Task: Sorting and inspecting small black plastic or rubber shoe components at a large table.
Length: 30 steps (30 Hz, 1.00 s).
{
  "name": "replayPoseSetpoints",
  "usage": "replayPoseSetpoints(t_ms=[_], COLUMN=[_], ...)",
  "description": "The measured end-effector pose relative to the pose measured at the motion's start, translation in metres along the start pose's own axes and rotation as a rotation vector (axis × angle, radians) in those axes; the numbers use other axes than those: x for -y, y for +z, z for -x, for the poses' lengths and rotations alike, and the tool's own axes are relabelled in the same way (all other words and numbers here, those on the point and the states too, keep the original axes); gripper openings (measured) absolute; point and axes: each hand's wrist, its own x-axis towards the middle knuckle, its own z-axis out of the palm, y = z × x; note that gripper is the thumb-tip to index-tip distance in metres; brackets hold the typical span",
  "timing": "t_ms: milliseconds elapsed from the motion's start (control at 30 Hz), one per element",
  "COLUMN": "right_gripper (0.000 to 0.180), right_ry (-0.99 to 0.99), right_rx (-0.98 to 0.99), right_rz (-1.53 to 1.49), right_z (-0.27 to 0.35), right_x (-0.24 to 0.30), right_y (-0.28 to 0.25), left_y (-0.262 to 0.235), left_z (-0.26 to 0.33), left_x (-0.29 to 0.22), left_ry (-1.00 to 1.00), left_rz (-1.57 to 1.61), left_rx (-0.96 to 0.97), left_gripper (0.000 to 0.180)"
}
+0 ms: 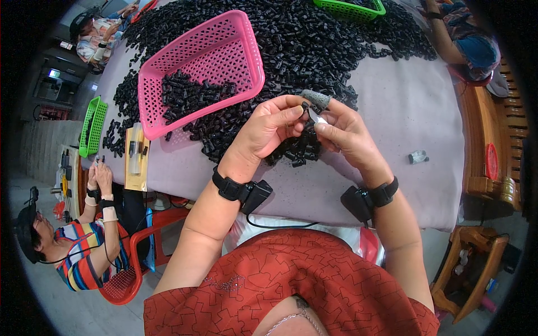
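Note:
Over the near edge of the heap of small black plastic parts (305, 53), my two hands meet. My left hand (272, 126) pinches one small black plastic part (305, 106) between thumb and fingertips. My right hand (350, 131) is closed on a small knife (315, 117), its short blade against or very near that part. A grey textured finger cover (316, 99) sits on my right index finger. Most of the knife's handle is hidden in my grip. Several more black parts lie right below my hands.
A pink basket (259, 64) partly filled with black parts stands tilted on the heap, left of my hands. Green baskets stand at the left edge (92, 126) and far side (358, 14). A small grey piece (417, 157) lies at right. Co-workers sit at left and far corners.

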Motion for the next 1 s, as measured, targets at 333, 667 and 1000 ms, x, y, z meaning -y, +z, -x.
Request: replayPoseSetpoints(t_ms=[333, 667, 1000], right_gripper=[0.050, 0.051, 0.049], right_ry=[0.014, 0.039, 0.055], right_rx=[0.013, 0.049, 0.079], right_rz=[0.058, 0.052, 0.031], right_z=[-0.001, 0.000, 0.001], right_x=[0.000, 0.000, -0.001], right_y=[0.001, 0.001, 0.003], left_y=[-0.005, -0.008, -0.003], left_z=[-0.002, -0.002, -0.003], left_x=[-0.003, -0.001, 0.006], left_ry=[0.024, -0.009, 0.062], left_rz=[0.074, 0.089, 0.041], left_rx=[0.025, -0.037, -0.072], left_gripper=[0.019, 0.018, 0.019])
